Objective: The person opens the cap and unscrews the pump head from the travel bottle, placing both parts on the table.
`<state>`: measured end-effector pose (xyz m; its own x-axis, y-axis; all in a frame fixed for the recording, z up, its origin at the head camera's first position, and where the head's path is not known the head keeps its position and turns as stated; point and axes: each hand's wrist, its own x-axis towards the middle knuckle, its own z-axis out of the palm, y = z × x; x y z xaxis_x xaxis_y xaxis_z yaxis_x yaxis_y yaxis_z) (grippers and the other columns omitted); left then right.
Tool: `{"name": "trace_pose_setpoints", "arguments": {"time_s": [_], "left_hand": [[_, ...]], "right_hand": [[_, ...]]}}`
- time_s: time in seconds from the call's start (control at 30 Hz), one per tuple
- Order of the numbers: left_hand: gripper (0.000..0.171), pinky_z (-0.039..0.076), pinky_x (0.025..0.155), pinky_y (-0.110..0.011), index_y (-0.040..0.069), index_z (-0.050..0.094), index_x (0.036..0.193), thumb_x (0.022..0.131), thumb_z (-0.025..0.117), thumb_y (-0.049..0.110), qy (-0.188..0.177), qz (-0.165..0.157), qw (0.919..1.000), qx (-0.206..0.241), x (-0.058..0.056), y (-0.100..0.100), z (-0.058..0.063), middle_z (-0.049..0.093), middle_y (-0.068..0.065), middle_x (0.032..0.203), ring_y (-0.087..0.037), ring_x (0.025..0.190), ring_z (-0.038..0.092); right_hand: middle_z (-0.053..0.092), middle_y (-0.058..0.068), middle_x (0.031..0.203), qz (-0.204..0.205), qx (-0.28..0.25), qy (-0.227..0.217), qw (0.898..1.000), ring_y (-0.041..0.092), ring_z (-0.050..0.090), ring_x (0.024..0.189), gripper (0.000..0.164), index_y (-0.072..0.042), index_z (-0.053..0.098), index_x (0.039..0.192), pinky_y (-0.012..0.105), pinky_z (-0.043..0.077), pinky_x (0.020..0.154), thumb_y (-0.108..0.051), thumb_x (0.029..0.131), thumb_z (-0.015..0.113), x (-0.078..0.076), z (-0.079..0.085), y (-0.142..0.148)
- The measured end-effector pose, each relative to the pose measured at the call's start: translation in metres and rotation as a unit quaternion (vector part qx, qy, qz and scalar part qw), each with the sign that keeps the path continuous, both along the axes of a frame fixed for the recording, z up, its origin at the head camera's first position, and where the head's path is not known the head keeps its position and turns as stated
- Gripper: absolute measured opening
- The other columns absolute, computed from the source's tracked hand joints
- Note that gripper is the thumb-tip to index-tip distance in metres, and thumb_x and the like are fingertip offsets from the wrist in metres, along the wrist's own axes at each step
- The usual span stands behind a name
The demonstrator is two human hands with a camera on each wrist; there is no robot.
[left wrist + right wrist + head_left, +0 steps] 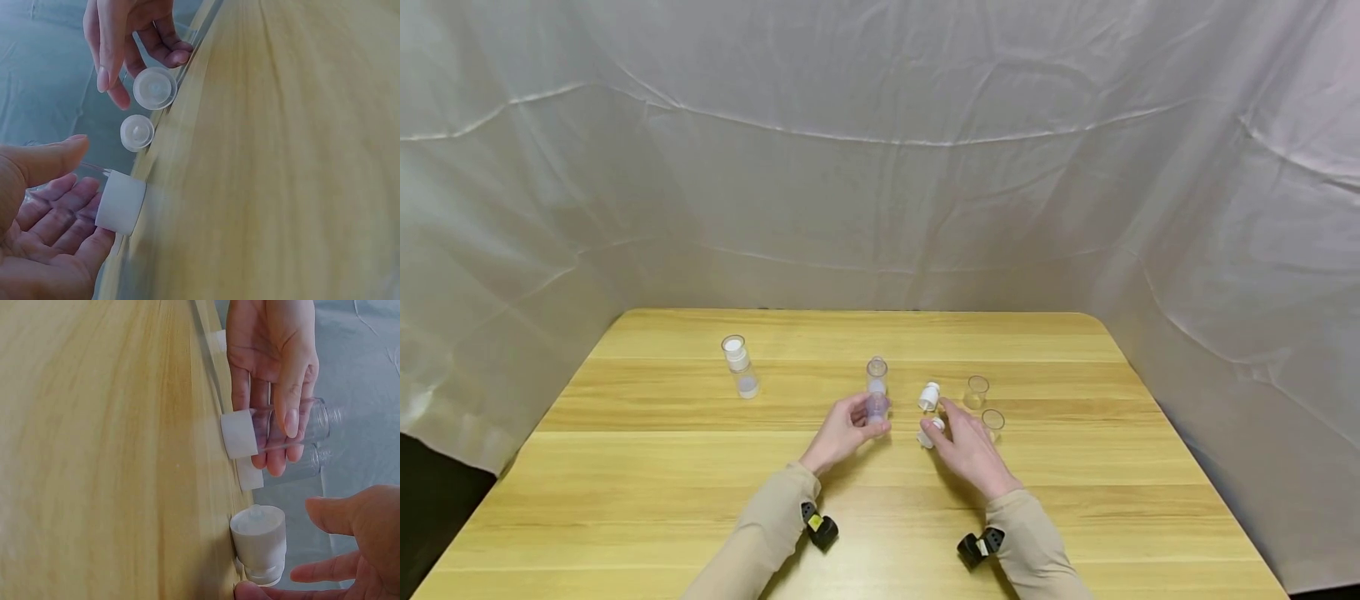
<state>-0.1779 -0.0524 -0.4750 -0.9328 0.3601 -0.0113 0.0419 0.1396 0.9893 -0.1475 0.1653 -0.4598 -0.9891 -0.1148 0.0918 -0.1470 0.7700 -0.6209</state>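
My left hand (847,431) holds a clear bottle (275,431) with a white base (121,203), thumb on one side and fingers on the other. Right behind it stands a second clear bottle (877,373), also white at the bottom. Two white pump heads lie on the wood, a farther one (929,396) and a nearer one (932,432). Around the nearer pump head spreads my right hand (968,442), thumb and index finger apart. In the right wrist view, a white pump head (259,540) sits just beyond those fingertips.
Two clear caps, one (977,392) behind the other (992,423), stand to the right of the pump heads. Off to the left is a bottle (741,367) with its white pump and clear cap on. Grey sheeting (880,183) hangs around the wooden table (647,483).
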Motion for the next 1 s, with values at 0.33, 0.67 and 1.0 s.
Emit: {"name": "trace_pose_setpoints", "arguments": {"time_s": [0.33, 0.67, 1.0], "left_hand": [[0.055, 0.046, 0.115, -0.051, -0.008, 0.05, 0.139, 0.089, 0.07, 0.001, 0.005, 0.013, 0.9998, 0.012, -0.004, 0.002, -0.001, 0.058, -0.029, 0.139, -0.043, 0.128, 0.058], [0.065, 0.042, 0.119, -0.052, -0.009, 0.044, 0.144, 0.088, 0.073, 0.004, 0.007, 0.028, 0.9995, 0.013, -0.003, -0.001, -0.001, 0.056, -0.03, 0.141, -0.044, 0.133, 0.054], [0.067, 0.036, 0.123, -0.052, -0.004, 0.048, 0.143, 0.085, 0.079, 0.01, 0.035, 0.043, 0.9984, -0.008, 0.001, -0.014, 0.004, 0.054, -0.026, 0.146, -0.041, 0.138, 0.05]], "right_hand": [[0.065, 0.03, 0.127, -0.001, -0.005, -0.015, 1.0, 0.045, 0.063, 0.118, 0.058, 0.004, 0.046, 0.145, 0.059, 0.054, 0.102, -0.032, 0.101, 0.059, 0.0, 0.001, 0.0], [0.064, 0.03, 0.129, -0.004, -0.005, -0.024, 1.0, 0.045, 0.062, 0.121, 0.061, 0.004, 0.044, 0.146, 0.059, 0.052, 0.105, -0.035, 0.101, 0.059, 0.001, 0.0, 0.001], [0.064, 0.029, 0.129, -0.001, -0.002, -0.021, 1.0, 0.045, 0.062, 0.121, 0.061, 0.005, 0.044, 0.146, 0.059, 0.051, 0.105, -0.035, 0.102, 0.058, 0.0, 0.0, 0.001]]}}
